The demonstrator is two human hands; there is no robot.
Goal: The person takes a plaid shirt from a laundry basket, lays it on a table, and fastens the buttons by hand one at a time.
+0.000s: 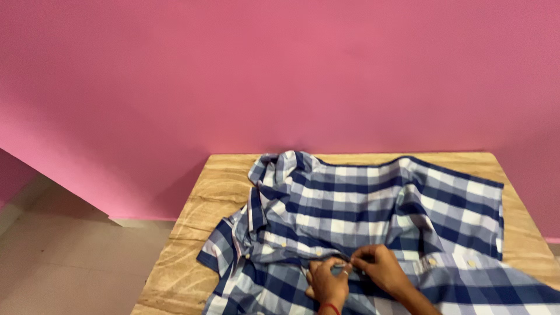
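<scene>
A blue and white checked shirt (373,210) lies spread over a light wooden table (192,233), its collar at the left. My left hand (326,283), with a ring and a red thread at the wrist, pinches the shirt's button placket near the lower middle. Right beside it, my right hand (382,268) pinches the same strip of fabric, fingertips touching those of the left. Small pale buttons show along the placket on both sides of my hands.
A pink wall (280,76) stands close behind the table's far edge. A pale tiled floor (64,262) lies to the left, below the table's left edge. The shirt hangs past the near right of the frame.
</scene>
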